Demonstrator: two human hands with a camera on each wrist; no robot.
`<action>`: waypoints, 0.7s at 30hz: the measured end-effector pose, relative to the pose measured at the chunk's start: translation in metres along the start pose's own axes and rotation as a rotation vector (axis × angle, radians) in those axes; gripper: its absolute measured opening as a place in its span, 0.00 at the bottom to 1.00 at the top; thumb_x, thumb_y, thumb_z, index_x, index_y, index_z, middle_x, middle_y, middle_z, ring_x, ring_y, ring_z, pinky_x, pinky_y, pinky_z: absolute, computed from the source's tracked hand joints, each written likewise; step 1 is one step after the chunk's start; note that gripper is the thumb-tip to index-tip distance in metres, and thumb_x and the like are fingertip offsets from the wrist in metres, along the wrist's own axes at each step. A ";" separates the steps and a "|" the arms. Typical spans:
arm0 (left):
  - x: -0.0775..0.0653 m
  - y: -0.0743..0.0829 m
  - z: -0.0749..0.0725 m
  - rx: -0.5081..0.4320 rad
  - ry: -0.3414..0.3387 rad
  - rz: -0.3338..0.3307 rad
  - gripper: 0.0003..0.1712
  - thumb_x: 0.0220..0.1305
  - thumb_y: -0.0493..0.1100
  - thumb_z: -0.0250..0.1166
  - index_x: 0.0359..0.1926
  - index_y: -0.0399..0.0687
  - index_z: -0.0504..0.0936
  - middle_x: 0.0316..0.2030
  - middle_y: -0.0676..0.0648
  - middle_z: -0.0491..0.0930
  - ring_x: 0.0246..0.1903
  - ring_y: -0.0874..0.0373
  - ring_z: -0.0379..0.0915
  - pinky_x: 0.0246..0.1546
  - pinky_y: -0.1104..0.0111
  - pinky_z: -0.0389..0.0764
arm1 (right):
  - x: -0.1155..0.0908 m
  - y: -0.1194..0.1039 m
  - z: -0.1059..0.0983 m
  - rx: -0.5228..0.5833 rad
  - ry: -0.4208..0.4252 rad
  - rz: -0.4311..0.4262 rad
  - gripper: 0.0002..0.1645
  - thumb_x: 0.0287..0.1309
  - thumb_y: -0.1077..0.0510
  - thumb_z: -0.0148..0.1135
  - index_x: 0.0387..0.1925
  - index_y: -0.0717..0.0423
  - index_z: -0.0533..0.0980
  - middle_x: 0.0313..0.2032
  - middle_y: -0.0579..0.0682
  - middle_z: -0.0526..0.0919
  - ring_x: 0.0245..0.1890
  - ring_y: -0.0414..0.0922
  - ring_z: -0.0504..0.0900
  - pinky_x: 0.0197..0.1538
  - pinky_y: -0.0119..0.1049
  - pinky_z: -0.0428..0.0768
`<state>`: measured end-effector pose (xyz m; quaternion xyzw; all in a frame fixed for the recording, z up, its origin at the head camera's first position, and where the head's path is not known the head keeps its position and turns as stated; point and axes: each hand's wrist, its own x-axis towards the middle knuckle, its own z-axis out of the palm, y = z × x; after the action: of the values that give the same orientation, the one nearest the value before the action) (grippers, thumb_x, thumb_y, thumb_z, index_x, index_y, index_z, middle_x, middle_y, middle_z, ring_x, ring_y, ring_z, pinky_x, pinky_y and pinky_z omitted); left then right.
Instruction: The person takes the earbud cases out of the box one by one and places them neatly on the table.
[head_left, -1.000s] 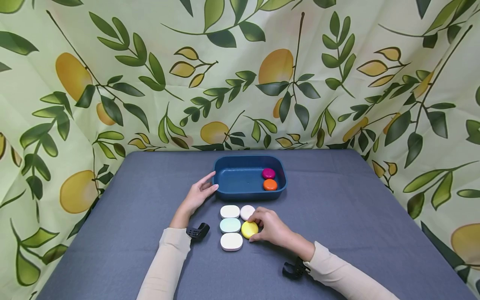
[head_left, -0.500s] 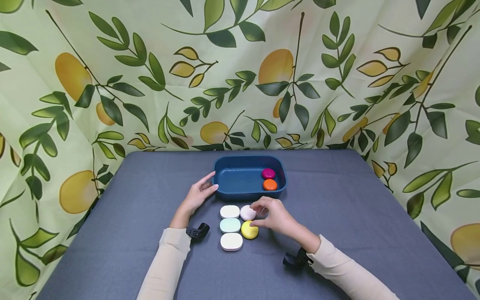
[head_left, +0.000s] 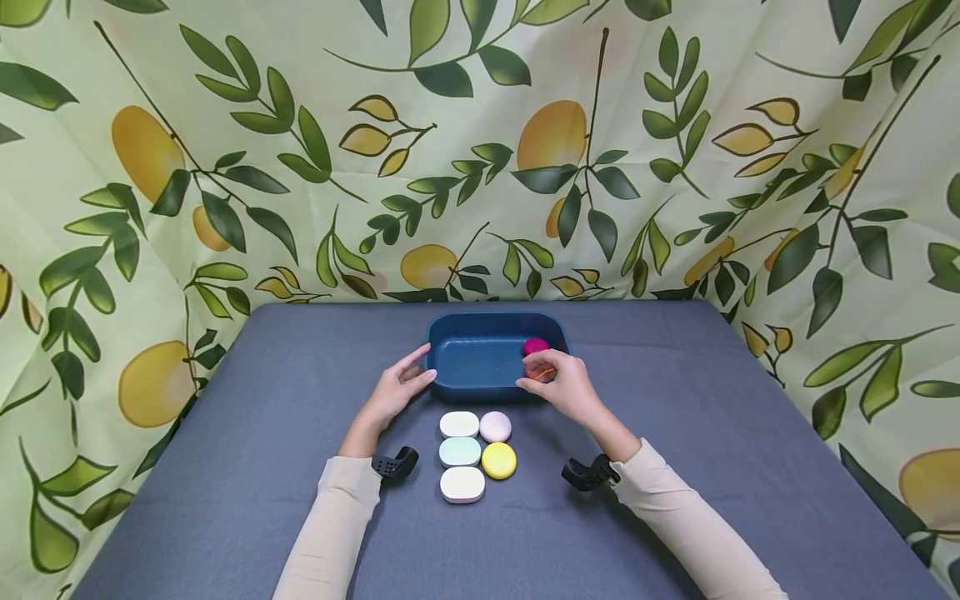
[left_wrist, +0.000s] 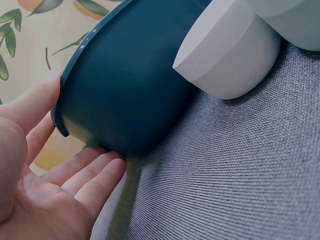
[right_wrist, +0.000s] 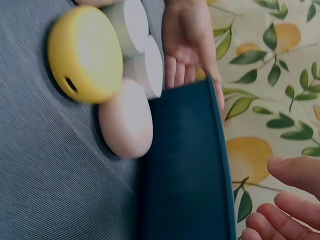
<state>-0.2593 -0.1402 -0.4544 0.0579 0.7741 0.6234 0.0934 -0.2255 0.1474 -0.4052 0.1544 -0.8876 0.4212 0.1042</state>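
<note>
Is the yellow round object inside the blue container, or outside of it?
Outside: the head view shows the yellow round object on the grey cloth, in front of the blue container.

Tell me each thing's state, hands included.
Blue tray: upright, uncovered, two discs inside
Magenta disc: in tray, partly hidden
Orange disc: in tray, partly hidden
Yellow disc: lying flat
Pink disc: lying flat
Mint oval: lying flat
Far white oval: flat
Near white oval: flat
Left hand: touching tray
Right hand: above tray, fingers parted
</note>
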 end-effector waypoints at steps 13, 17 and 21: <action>-0.001 0.001 0.001 0.006 -0.001 0.002 0.34 0.68 0.45 0.61 0.72 0.55 0.62 0.69 0.35 0.64 0.71 0.42 0.59 0.70 0.50 0.64 | 0.043 0.018 0.011 -0.109 0.034 0.257 0.25 0.56 0.55 0.68 0.52 0.65 0.77 0.49 0.65 0.83 0.44 0.56 0.81 0.49 0.46 0.83; -0.003 0.005 0.000 -0.002 -0.011 -0.002 0.34 0.68 0.44 0.60 0.72 0.52 0.61 0.69 0.33 0.63 0.71 0.41 0.59 0.69 0.50 0.64 | 0.055 0.022 0.015 -0.170 0.038 0.325 0.27 0.56 0.54 0.68 0.54 0.65 0.76 0.52 0.65 0.82 0.47 0.57 0.80 0.50 0.47 0.82; -0.003 0.005 0.000 -0.003 -0.010 -0.002 0.34 0.68 0.44 0.60 0.73 0.51 0.60 0.70 0.33 0.63 0.71 0.41 0.59 0.69 0.49 0.64 | 0.064 0.023 0.017 -0.213 0.025 0.397 0.30 0.55 0.54 0.69 0.57 0.65 0.74 0.55 0.66 0.79 0.53 0.59 0.77 0.56 0.48 0.78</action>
<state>-0.2565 -0.1392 -0.4490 0.0599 0.7728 0.6242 0.0981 -0.2944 0.1363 -0.4119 -0.0403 -0.9387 0.3393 0.0459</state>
